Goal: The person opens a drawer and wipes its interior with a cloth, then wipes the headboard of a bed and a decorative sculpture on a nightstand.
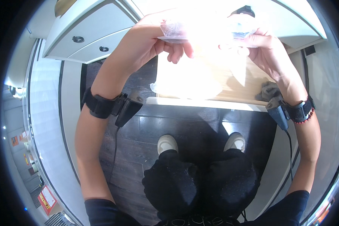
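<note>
Both of my hands are raised at the top of the picture, partly washed out by strong glare. Clear crinkled plastic [175, 31] lies along my left hand [169, 46], held at the thumb side while the other fingers curl below it. My right hand [260, 42] pinches clear plastic with a bluish part [240, 33] between thumb and fingers. Whether one piece of plastic spans both hands is hidden by the glare. Below them, a bright white sheet-like thing [186, 87] rests on a light wooden surface [234, 91]; its outline is partly lost in the light.
A crumpled grey cloth [268, 91] lies at the wood's right end, beside my right wrist. White cabinet fronts with dark ring pulls [78, 39] stand at upper left. Dark wood-look flooring [130, 141] lies below. Cables [115, 152] hang from black wrist-strapped devices [130, 108].
</note>
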Demonstrator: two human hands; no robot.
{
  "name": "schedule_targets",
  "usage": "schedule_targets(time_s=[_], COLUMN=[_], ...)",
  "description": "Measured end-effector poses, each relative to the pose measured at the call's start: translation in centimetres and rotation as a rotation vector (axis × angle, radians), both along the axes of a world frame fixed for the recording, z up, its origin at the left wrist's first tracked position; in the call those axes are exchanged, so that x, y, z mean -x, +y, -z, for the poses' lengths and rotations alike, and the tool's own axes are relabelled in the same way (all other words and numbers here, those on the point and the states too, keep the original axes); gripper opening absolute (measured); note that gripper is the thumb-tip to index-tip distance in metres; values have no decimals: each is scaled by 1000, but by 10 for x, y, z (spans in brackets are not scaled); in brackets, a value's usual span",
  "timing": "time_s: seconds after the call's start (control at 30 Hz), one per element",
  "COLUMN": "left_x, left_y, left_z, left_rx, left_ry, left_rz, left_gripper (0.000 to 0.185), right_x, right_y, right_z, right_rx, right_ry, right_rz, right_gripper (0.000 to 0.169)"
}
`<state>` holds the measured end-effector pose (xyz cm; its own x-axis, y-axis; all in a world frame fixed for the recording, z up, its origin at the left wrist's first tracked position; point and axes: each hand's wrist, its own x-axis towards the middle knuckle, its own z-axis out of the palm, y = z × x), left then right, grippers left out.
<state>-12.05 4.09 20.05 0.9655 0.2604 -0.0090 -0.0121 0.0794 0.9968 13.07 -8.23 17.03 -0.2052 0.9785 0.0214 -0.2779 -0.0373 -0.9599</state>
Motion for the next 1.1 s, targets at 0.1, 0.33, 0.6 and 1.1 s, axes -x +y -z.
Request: schedule_targets(time_s=[0.1,0.33,0.6,1.1], left_x=[1,5,-11,16], left_y=[-15,-27,-44,-33], left_z=[-5,-20,-20,43], left_rx=[166,-609,-416,-1367], left_ry=[-12,262,319,222], left_rz=[-10,-222,-541,-467], left_gripper=[30,20,31,18], right_x=[0,-20,9,68], right_y=[-2,-10,-12,-52], right_z=[-1,13,3,-26], right_rx=[-6,-147,-64,-593], right_ry=[-157,-546,-222,-1389], right_rz=[67,167,24,73], right_gripper=[30,30,36,27])
